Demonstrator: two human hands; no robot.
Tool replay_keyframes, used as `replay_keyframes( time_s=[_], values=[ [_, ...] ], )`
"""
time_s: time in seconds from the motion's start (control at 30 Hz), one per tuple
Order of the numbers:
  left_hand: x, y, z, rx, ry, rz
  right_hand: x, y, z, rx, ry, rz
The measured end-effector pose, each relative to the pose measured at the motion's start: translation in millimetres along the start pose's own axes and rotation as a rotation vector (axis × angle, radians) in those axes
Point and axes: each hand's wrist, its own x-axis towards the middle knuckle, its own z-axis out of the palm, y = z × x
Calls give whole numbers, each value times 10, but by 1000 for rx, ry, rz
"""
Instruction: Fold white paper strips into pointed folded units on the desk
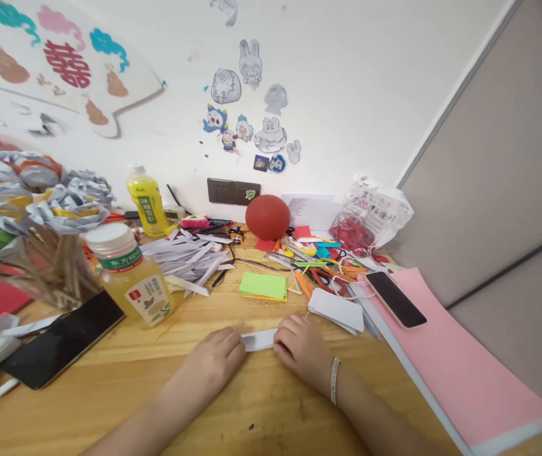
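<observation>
One white paper strip (pixel 259 341) in middle, just over or on wooden desk (pixel 271 405). My left hand (pixel 220 352), curled, holds its left end. My right hand (pixel 303 349), curled too, with shiny bracelet (pixel 335 381), holds its right end. Green paper pile (pixel 264 285) just past strip. White paper pile (pixel 336 310) near my right hand. Black phone (pixel 397 299) on pink paper (pixel 465 364), off to right.

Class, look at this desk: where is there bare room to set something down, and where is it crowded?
Bare tabletop shows between the forearms, nearest the camera; between the left hand and the nearer drink bottle; and between the bracelet and the pink paper. Crowded: toward the wall, around the paper strips, red balloon and plastic bag.
</observation>
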Motion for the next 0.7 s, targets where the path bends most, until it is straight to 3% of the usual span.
replay_keyframes(
  time_s=[0.17,0.37,0.7],
  values=[
    [21,13,44,-41,9,-98,6,-14,-31,87,-49,60],
    [59,75,21,-112,31,-197,28,-65,18,207,-4,297],
    [146,126,29,-82,-58,-354,37,-150,54,113,47,398]
  ],
)
